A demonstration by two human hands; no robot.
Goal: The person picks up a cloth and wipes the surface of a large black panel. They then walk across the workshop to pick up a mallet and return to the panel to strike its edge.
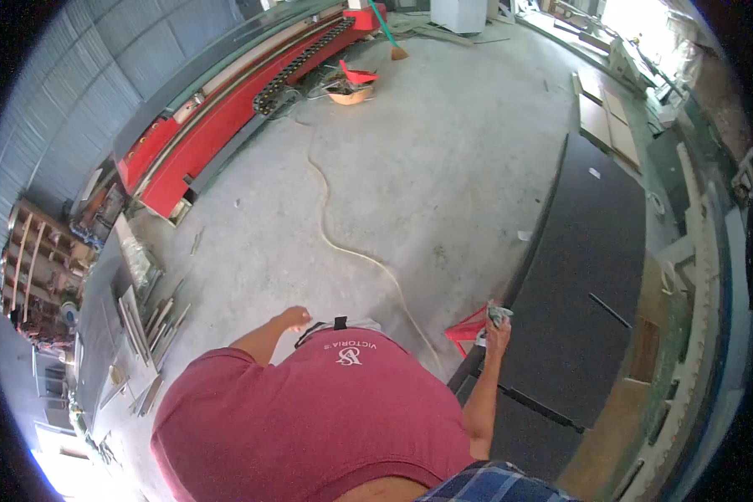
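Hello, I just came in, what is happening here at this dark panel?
A person in a red shirt stands in a workshop beside a large dark panel. The right hand holds a crumpled cloth at the panel's near edge, next to a red dustpan. The left hand hangs free over the concrete floor, holding nothing.

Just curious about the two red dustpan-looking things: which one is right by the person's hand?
The red dustpan beside the dark panel, next to the right hand holding a rag. The other lies far off near the red machine.
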